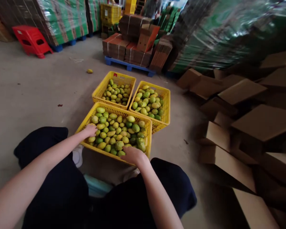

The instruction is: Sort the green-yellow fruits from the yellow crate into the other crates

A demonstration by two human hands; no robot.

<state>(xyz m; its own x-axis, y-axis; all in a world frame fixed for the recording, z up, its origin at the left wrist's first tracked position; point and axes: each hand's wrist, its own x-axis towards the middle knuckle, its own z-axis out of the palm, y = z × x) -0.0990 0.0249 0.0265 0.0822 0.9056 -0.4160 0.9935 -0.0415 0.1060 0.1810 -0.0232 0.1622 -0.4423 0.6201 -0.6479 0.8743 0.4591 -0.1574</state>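
A yellow plastic crate (149,136) stands on the floor in front of my knees, filled with green and yellow lemons (112,133). My left hand (90,130) reaches over the crate's left side, its fingers at the lemons there and loosely spread. Over the near right edge, my right hand (132,155) lies low with fingers stretched toward the lemons, palm down. Neither hand shows a lemon lifted in it; the undersides of both are hidden. Touching the far side are two more yellow crates of lemons, one at back left (95,94) and one at back right (167,108).
Open cardboard boxes (235,165) pile up on the right. Bundled flat cartons (114,47) rest on a blue pallet (128,65) at the back. A red stool (32,41) stands at back left, and a single lemon (89,71) lies on the floor.
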